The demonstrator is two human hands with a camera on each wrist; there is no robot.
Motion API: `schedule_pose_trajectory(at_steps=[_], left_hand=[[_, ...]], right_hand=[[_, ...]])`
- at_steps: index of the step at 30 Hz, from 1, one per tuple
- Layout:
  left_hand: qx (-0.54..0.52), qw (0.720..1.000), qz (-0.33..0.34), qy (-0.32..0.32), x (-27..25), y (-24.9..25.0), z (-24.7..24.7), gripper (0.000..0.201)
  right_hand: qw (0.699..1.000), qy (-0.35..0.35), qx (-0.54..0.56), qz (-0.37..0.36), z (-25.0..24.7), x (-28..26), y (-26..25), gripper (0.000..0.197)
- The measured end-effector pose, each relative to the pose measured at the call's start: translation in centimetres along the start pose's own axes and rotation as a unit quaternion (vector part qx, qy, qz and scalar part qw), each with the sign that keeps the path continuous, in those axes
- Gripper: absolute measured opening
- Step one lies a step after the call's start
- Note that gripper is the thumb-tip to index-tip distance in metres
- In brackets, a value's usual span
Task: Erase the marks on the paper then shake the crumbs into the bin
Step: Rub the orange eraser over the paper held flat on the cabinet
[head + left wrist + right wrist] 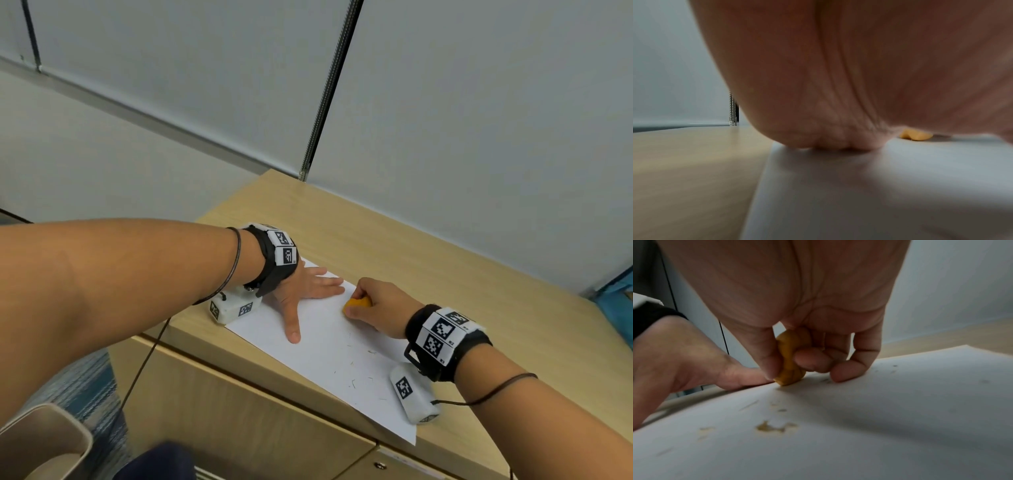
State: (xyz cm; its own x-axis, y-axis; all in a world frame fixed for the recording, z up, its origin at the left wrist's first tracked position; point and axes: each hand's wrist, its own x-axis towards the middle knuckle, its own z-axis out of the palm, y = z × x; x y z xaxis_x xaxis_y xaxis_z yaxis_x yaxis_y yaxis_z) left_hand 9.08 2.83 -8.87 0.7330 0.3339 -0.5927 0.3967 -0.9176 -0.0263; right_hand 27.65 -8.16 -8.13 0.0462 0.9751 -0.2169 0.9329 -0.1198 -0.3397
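- The paper [329, 346] is a white sheet that lies flat on the desk [428, 253], near the front edge; one corner of it goes a little over that edge.
- The eraser [358, 304] is orange-yellow and stands with its lower end on the paper, in the far part of the sheet.
- The right hand [378, 306] grips the eraser: the thumb is on one side, the curled fingers [813, 360] on the other, and the little finger touches the paper beside it.
- The left hand [303, 291] lies flat on the far left part of the paper, fingers straight and spread, thumb pointing toward the person. Its fingertips are just beside the eraser.
- Crumbs [352, 377] are scattered on the paper in front of the right hand, thin dark and yellowish bits. In the right wrist view a bigger yellowish clump [774, 428] is seen near the camera.
- If pencil marks are on the sheet, I cannot tell.
- The bin [44, 442] stands on the floor at the lower left, below the desk; it is beige and open at the top. What is inside I cannot see.
- The desk has a light wood top and cabinet doors [246, 421] of the same wood under it.
- Behind the desk are pale grey wall panels [479, 120], with a metal strip [329, 89] between two of them.
- Both wrists wear black bands with white marker boxes, and thin cables go along the forearms.
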Motion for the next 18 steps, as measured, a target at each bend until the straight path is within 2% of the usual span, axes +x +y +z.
schedule_pose_trajectory(at_steps=[6,12,14,16,18], left_hand=[[-0.006,1.0,-0.021,0.008,0.7,0.0,0.7,0.141],[-0.02,0.999,-0.01,0.024,-0.2,1.0,0.1,0.13],[-0.022,0.999,-0.011,0.025,-0.2,0.8,0.3,0.129],[-0.014,1.0,-0.015,0.021,0.1,0.6,0.5,0.132],[-0.009,1.0,-0.021,0.019,0.3,0.5,0.5,0.131]], right_hand=[[0.999,0.007,-0.035,-0.009,0.0,0.0,-1.7,0.017],[0.982,-0.067,-0.131,-0.121,1.3,-2.9,-4.9,0.024],[0.982,-0.069,-0.147,-0.094,0.3,-1.9,-4.2,0.026],[0.986,-0.037,-0.161,-0.029,-1.5,-0.4,-3.0,0.024],[0.988,-0.009,-0.153,-0.003,-1.8,0.3,-2.7,0.02]])
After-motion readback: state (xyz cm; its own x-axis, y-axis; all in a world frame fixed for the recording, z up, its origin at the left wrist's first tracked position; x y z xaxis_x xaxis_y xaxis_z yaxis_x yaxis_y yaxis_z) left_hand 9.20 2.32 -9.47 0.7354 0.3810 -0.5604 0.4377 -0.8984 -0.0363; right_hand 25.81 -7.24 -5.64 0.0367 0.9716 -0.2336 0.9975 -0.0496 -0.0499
